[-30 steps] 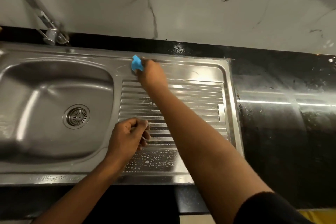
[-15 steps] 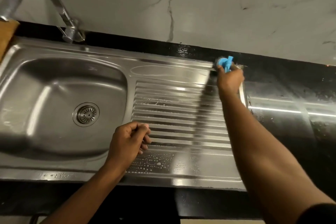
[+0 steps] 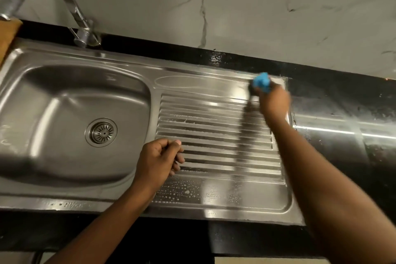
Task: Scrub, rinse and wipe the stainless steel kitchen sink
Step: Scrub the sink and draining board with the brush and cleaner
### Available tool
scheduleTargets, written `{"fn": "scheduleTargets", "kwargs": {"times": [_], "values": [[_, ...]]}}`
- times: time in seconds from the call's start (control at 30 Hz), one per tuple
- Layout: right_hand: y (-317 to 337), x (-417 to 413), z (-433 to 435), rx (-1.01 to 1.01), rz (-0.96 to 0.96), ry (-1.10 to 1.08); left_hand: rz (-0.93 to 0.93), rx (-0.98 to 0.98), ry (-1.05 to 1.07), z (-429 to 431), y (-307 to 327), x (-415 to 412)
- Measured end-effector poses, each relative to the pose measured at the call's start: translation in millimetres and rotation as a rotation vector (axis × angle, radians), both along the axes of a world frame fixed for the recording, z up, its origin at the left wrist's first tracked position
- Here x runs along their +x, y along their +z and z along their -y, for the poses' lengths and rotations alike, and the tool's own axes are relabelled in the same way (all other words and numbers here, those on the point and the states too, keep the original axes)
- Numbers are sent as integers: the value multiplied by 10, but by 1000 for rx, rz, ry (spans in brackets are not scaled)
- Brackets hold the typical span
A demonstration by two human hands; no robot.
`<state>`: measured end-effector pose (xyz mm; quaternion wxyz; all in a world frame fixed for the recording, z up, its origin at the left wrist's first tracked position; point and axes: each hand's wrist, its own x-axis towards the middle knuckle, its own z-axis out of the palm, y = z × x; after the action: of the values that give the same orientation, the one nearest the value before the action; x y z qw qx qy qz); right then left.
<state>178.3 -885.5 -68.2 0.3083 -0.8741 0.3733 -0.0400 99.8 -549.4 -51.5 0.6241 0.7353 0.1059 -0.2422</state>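
The right hand (image 3: 272, 100) holds a blue scrubber (image 3: 261, 82) tight in its curled fingers. It presses the scrubber on the sink (image 3: 70, 188), at the 1 o'clock corner of the ribbed draining side (image 3: 214, 126). The left hand (image 3: 158, 158) sits at about 7 o'clock on those ribs, with its fingers curled into a loose fist (I see nothing in it). Soap bubbles (image 3: 184, 193) lie at 6 o'clock by the front edge. The drain (image 3: 101, 132) is over at 9 o'clock, below the tap (image 3: 83, 35). I think this is the scrub step, not the rinse yet. Next, the scrubber likely needs a firm, flat push toward 9 o'clock along the back edge.
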Motion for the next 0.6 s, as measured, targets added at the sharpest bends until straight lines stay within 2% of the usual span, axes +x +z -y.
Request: {"fn": "scheduleTargets", "kwargs": {"times": [0.1,0.2,0.33,0.4,0.5,0.6], "values": [[93,-95,363,-26,-47,-182,5,8,-30,16,1,-3],[-35,181,-187,129,17,-158,5,20,-37,-10,9,6],[-181,634,-1483,279,87,155,-6,43,-50,-79,18,61],[-160,701,-1904,275,47,304,-16,44,-47,-92,34,66],[-71,519,-1693,344,25,300,-4,32,-25,-125,60,117],[62,142,-727,283,19,62,5,11,-25,-171,50,124]]}}
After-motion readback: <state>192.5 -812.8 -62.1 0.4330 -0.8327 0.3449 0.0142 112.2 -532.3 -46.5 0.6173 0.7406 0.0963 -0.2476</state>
